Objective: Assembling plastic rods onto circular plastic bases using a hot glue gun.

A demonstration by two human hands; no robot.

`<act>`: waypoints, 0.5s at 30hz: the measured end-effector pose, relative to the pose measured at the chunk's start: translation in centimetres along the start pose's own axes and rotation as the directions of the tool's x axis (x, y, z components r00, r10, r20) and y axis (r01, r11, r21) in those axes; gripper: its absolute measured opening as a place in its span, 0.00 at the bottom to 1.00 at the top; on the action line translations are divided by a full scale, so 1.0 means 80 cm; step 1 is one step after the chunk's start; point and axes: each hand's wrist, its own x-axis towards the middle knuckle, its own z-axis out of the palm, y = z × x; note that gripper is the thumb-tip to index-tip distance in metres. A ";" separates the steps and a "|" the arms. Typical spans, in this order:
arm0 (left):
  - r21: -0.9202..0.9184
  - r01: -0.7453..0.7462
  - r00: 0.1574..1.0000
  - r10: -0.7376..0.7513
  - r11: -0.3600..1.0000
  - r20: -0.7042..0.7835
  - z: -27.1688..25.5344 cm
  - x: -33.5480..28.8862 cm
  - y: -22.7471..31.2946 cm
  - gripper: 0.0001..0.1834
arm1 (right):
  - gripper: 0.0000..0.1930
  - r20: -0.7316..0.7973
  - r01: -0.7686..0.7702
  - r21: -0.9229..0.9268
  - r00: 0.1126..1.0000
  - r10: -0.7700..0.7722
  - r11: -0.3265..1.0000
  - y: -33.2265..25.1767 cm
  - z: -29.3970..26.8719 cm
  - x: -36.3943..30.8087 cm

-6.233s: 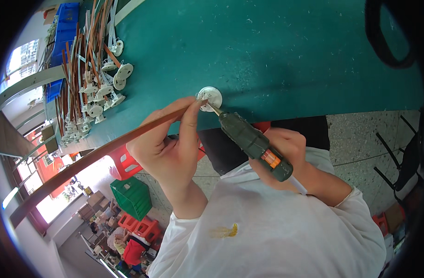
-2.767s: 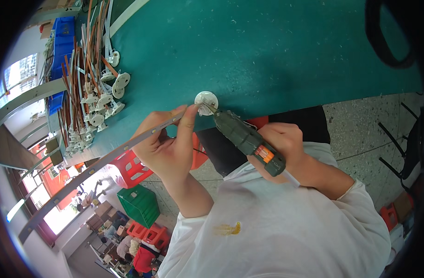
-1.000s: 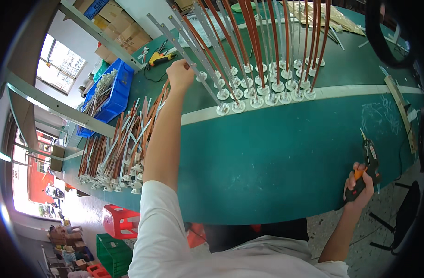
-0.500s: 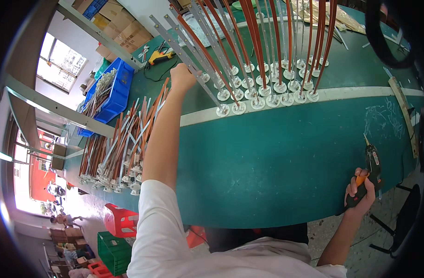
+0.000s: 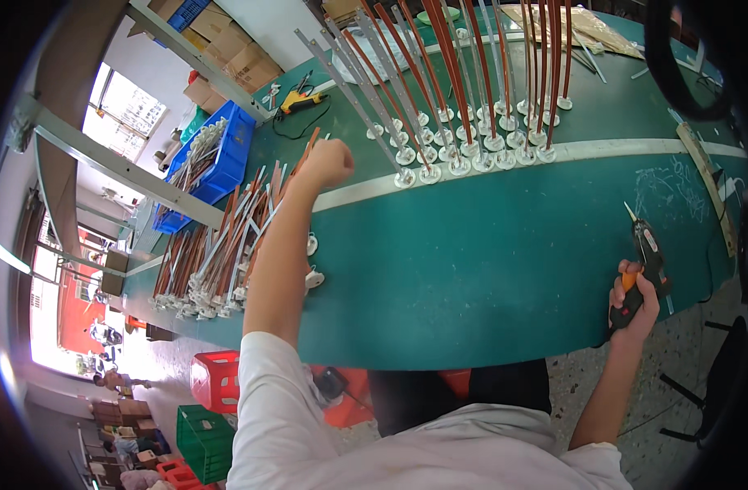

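My left hand [image 5: 328, 166] is closed beside the upper ends of a pile of brown and silver strips [image 5: 227, 253]. What its fingers hold, if anything, is hidden. White round bases sit at the pile's lower end, and two white bases [image 5: 312, 279] show just right of my forearm. In my right hand [image 5: 638, 306] is a black hot glue gun [image 5: 650, 251] with an orange trigger, its nozzle pointing up and away over the table's right side. Farther back, several brown and silver strips [image 5: 451, 73] stand upright on white round bases [image 5: 459, 167] in rows.
The green table [image 5: 456, 269] carries a pale strip along its middle. A blue crate [image 5: 235, 151] of similar pieces stands at the left, near a yellow tool [image 5: 300, 101] with a cord. A wooden bar [image 5: 707, 192] lies at right. Red stools [image 5: 216, 380] and a green crate [image 5: 201, 445] are below.
My left hand has moved from beside the standing strips to the top of the pile. Two white bases now show beside my forearm. The glue gun stays in my right hand.
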 end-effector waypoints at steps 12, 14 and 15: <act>-0.310 0.381 0.575 -0.486 0.871 -0.658 -0.043 -0.270 -0.101 0.14 | 0.12 0.005 0.056 -0.027 0.998 -0.055 0.998 -0.001 0.001 0.001; -0.261 0.505 0.602 -0.552 0.823 -0.577 -0.023 -0.293 -0.114 0.22 | 0.12 0.017 0.056 -0.039 0.998 -0.055 0.998 -0.001 0.001 0.003; -0.240 0.500 0.606 -0.534 0.832 -0.589 -0.010 -0.296 -0.117 0.22 | 0.12 0.023 0.062 -0.054 0.998 -0.061 0.997 -0.001 0.001 0.003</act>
